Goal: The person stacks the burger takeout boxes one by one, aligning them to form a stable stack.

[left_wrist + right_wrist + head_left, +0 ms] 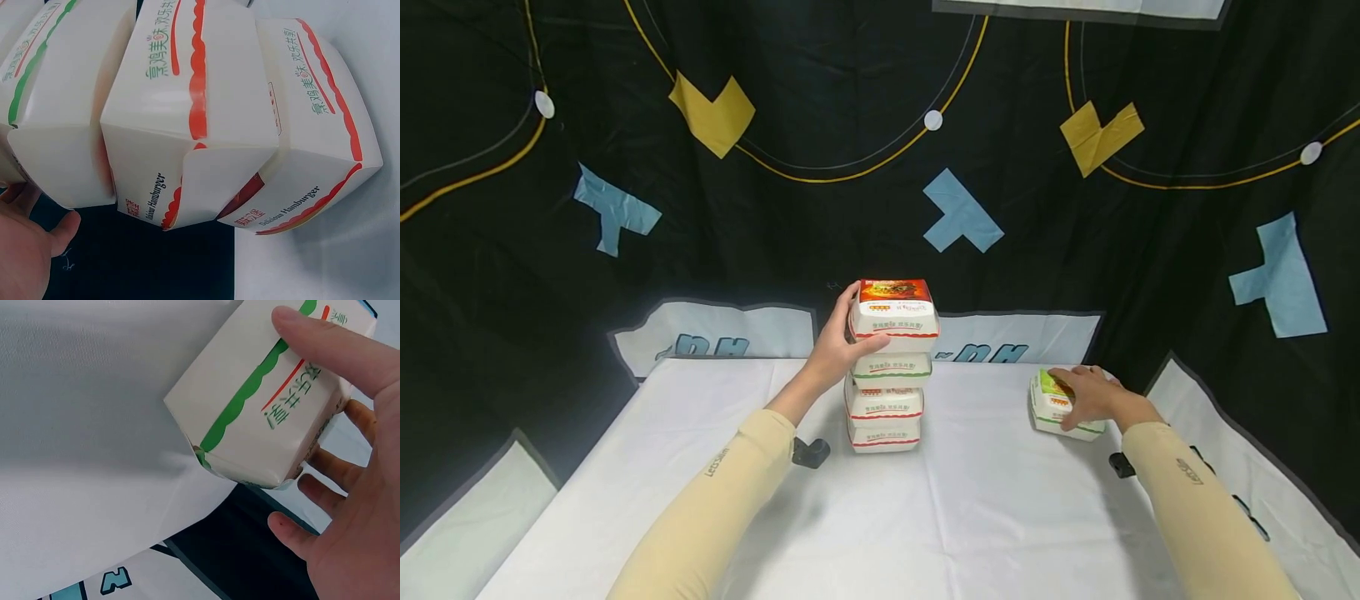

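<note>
A stack of hamburger boxes stands near the table's far edge. My left hand [833, 353] grips the top box [895, 323], which has a burger picture on its lid, with the thumb across its lower front. Beneath it sit a green-trimmed box [892, 372] and two red-trimmed boxes [884, 405], slightly out of line. The left wrist view shows the lower boxes [187, 112] up close beside my thumb. To the right, my right hand [1093, 395] holds a separate green-trimmed box [250, 419] low at the table, thumb on its front and fingers behind.
White cloth covers the table [1000, 500]. A black curtain [820, 233] with blue and gold tape shapes hangs behind it. White lettered sheets [737, 321] hang along the table's back edge.
</note>
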A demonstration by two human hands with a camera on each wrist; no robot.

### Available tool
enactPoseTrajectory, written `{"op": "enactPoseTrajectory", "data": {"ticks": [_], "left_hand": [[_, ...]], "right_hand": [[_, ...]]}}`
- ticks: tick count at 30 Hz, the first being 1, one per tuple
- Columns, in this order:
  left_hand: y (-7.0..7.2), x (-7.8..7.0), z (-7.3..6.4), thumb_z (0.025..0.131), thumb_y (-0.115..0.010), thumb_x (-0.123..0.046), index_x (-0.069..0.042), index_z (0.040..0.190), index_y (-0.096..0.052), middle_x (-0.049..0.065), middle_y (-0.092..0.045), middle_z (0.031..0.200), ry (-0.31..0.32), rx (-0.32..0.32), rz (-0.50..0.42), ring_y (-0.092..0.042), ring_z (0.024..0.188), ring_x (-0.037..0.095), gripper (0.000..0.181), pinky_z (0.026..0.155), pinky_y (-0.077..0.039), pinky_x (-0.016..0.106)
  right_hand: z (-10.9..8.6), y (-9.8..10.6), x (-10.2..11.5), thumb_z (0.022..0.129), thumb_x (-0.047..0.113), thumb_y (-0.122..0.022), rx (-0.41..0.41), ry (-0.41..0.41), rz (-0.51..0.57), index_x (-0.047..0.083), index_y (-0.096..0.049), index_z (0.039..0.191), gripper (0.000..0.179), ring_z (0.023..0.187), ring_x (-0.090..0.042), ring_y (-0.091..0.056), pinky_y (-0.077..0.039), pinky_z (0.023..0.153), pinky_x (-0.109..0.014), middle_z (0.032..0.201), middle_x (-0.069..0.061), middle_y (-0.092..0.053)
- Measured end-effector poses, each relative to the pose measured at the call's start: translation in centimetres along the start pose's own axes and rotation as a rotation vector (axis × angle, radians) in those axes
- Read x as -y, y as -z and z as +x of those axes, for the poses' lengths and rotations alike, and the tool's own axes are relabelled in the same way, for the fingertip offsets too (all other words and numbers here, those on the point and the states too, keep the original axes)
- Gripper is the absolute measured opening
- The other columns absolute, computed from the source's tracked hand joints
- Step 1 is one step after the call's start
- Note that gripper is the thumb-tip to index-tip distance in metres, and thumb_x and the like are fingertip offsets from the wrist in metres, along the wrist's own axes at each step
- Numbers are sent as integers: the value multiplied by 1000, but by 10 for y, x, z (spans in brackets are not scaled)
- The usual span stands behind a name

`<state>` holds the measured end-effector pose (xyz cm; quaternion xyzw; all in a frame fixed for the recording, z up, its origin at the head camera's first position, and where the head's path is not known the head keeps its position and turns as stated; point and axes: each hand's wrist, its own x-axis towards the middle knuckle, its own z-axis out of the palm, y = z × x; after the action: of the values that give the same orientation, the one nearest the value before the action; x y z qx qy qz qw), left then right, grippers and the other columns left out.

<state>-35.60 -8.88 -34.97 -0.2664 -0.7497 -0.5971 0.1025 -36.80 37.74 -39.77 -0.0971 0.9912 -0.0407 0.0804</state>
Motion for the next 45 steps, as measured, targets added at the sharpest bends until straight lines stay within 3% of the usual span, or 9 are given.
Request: {"op": "enactPoseTrajectory", "data": {"ticks": [8,17,25,45], "left_hand": [[1,3,0,90,-74,-29,-36,159,-13,2,-40,153,-7,-13,2,-46,133,23,93,104,-48,52],[1,2,0,90,-73,-29,-36,159,-13,2,-42,152,2,-5,-8,-47,132,23,92,104,-48,51],[0,1,0,90,-74,-28,-36,159,-14,1,-42,152,2,-9,-4,-48,132,21,92,104,-49,51],[-1,1,2,91,-73,-25,-35,160,-11,4,-40,154,10,3,-12,-46,133,25,93,105,-47,52]], "right_hand": [[-2,-3,3,71,42,-88,8,-2,45,10,-34,155,105,118,-44,-42,-41,96,-73,145,-31,-37],[-6,-7,5,73,45,-87,-4,-10,27,7,-33,155,105,116,-44,-41,-42,96,-71,143,-30,-44],[-5,-12,5,79,39,-83,-10,6,79,6,-29,155,99,117,-43,-44,-43,97,-69,142,-32,-41],[-7,-11,-1,78,39,-83,-42,19,96,5,-30,155,99,119,-45,-43,-41,99,-70,145,-33,-39]]}}
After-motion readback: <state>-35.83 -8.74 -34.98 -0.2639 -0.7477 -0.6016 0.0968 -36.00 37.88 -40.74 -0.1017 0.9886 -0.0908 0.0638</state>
